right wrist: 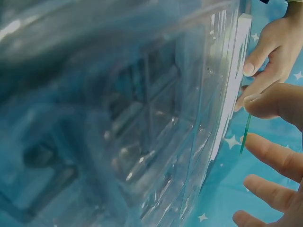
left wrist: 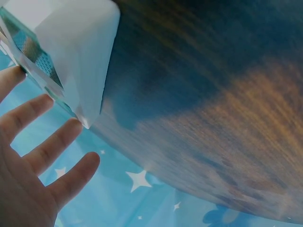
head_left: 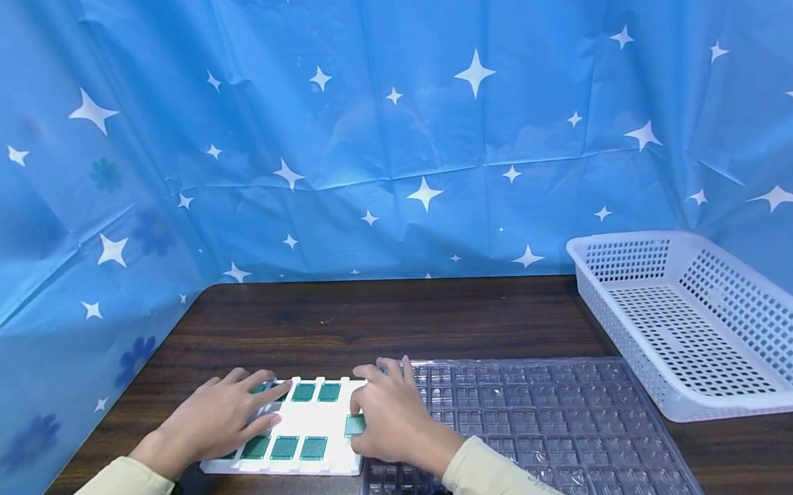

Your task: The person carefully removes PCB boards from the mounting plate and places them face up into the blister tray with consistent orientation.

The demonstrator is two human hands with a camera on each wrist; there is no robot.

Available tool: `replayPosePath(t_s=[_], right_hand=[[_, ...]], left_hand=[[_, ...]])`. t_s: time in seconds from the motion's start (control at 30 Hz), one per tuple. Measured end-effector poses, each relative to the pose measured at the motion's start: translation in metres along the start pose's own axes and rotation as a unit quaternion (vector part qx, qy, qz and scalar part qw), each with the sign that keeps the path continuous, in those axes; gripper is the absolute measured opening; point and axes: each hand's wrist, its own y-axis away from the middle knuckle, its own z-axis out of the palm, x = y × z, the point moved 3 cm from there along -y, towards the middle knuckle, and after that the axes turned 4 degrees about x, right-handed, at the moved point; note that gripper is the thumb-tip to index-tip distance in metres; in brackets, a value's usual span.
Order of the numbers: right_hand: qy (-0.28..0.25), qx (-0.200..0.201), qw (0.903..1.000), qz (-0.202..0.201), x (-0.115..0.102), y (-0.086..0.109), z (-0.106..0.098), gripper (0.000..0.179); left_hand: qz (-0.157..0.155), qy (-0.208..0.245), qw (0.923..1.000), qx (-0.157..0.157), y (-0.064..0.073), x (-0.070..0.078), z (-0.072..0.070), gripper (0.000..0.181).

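My right hand (head_left: 397,416) pinches a small green circuit board (head_left: 354,425) between thumb and index finger, over the right end of a white tray (head_left: 314,420). Seen edge-on in the right wrist view, that board (right wrist: 245,135) is a thin green line between the fingertips; the other fingers are spread. Two rows of similar green boards (head_left: 314,448) lie in the white tray. My left hand (head_left: 219,415) lies over the tray's left end, covering part of some boards. In the left wrist view its fingers (left wrist: 52,149) are spread, fingertips right at the tray's edge.
A clear plastic tray (head_left: 527,410) with many small compartments lies right of the white tray, partly under my right forearm. Beyond it stands a white perforated basket (head_left: 636,356) at the right. A blue star-patterned curtain (head_left: 392,131) borders the dark wooden table (head_left: 399,316).
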Motion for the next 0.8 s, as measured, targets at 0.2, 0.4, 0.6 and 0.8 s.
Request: replayPosePath(t_s=[0.2,0.4,0.6,0.8], right_hand=[[0.008,0.002,1.0000,-0.002,0.003,0.000,-0.003,0.019],[0.008,0.013,0.9999,-0.003,0.010,-0.001,-0.005,0.018],[0.010,0.028,0.9995,0.010,0.024,-0.002,-0.008,0.014],[0.011,0.023,0.9993,0.027,0.035,-0.003,-0.012,0.015]], left_hand=[[0.004,-0.007,0.9999,0.013,0.001,0.000,0.001,0.056],[0.007,-0.007,0.9998,0.020,0.002,-0.001,0.001,0.056],[0.009,-0.007,0.9996,0.025,0.002,-0.001,0.002,0.056],[0.008,-0.006,0.9997,0.024,0.002,0.000,0.002,0.056]])
